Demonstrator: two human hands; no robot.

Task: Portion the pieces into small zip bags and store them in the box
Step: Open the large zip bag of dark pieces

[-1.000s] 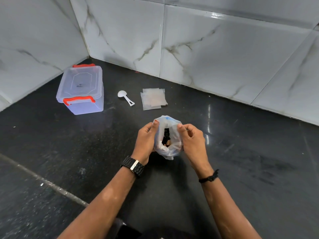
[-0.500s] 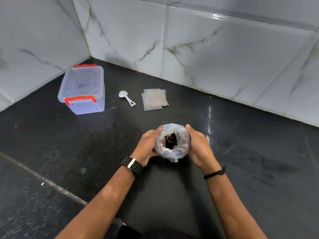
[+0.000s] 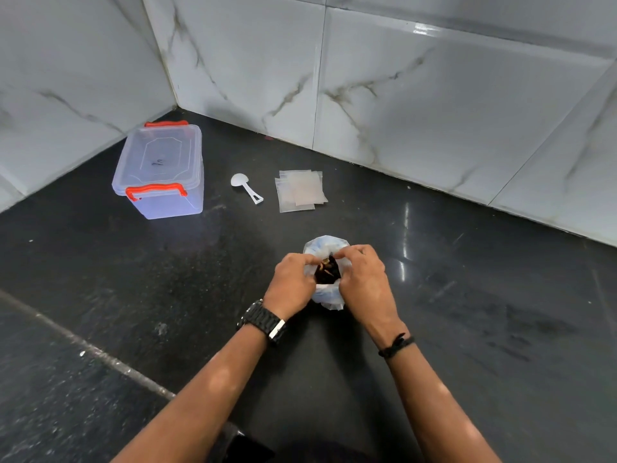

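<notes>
Both hands are at the middle of the black stone table [image 3: 500, 312], and between them stands a thin, cloudy plastic bag [image 3: 329, 297] with its mouth open. The left hand [image 3: 292, 284] pinches the rim on its side, a firm grip with fingers curled over the plastic; the right hand [image 3: 364, 282] does the same on the other side, its grip closed on the edge too. Down in the mouth of the bag, dark brown pieces [image 3: 326, 270] show, a few lighter ones on top.

Look at the surface: polished dark stone, speckled, with bright streaks of reflected light to the right of the bag and a pale seam [image 3: 100, 352] running diagonally across the near left. Grey-white marble-veined tiles [image 3: 434, 105] rise behind, meeting in a corner at the far left.

Back near that corner sits the clear box [image 3: 160, 175], lid on, orange latches at the front and back. Just beside it to the right lies a white scoop [image 3: 245, 187], handle pointing toward the person. Next to that, a loose stack of small zip bags [image 3: 300, 190] lies flat, well apart from the hands.

A black watch [image 3: 262, 320] on the left wrist, a black cord band [image 3: 395, 345] on the right.
</notes>
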